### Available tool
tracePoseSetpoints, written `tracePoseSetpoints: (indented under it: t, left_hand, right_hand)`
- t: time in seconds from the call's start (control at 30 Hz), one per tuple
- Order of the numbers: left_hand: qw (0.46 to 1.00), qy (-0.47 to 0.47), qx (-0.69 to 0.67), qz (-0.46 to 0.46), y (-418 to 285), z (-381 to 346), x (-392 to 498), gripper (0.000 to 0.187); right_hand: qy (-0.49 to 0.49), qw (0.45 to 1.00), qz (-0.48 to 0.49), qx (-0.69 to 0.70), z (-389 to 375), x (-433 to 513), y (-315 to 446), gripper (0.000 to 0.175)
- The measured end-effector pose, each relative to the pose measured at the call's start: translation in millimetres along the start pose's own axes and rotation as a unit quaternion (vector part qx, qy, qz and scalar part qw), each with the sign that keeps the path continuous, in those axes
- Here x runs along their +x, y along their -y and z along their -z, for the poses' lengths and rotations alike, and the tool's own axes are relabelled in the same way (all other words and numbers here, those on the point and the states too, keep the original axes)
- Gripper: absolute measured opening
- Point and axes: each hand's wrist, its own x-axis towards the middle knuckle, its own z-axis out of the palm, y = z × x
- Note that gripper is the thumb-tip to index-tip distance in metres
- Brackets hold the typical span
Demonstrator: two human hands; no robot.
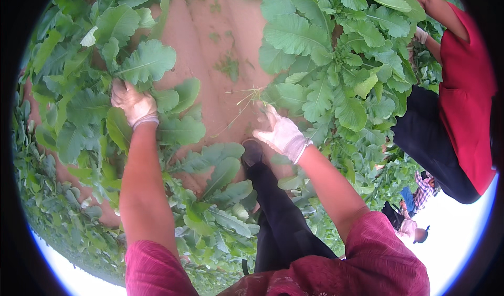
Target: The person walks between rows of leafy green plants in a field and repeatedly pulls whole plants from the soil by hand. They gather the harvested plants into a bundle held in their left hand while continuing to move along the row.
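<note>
My left hand (134, 103), in a pale work glove, reaches into a leafy green plant (88, 107) on the left. Its fingertips are hidden among the leaves, so I cannot see what they grip. My right hand (280, 133), gloved too, is over the bare soil with thumb and fingers apart. Just beyond its fingertips is a tuft of thin grassy stalks (254, 96); whether they touch is too blurred to tell. Broad lobed leaves (297, 36) of another plant row spread to the right of that hand.
Reddish soil (220, 32) forms a furrow between the rows, with small weeds (228, 65) in it. My dark shoe (252, 152) stands in the furrow. At the right a person in a red top (464, 99) bends into the plants. Other people (413, 217) are farther off.
</note>
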Motion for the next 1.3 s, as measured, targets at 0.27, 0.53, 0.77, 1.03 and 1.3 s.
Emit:
tracePoseSetpoints:
  t: [0.27,0.53,0.77,1.03,1.3]
  left_hand:
    - [0.999,-0.013,-0.011,-0.032,-8,14,5,0.033]
    - [0.923,0.265,-0.248,-0.133,-45,241,-104,0.048]
    - [0.652,0.722,-0.046,-0.226,23,464,-235,0.054]
    - [0.871,0.374,-0.236,0.213,118,496,-177,0.047]
    - [0.730,0.655,-0.192,-0.033,44,569,-271,0.050]
  right_hand:
    - [-0.117,0.992,0.038,0.007,-18,-45,-112,0.053]
    - [-0.056,0.991,0.008,0.125,23,-131,-76,0.055]
    - [-0.061,0.919,-0.178,0.345,24,-380,-255,0.046]
    - [-0.046,0.705,-0.497,0.504,-11,-702,-405,0.025]
    - [0.010,0.770,-0.416,0.484,-13,-674,-380,0.022]
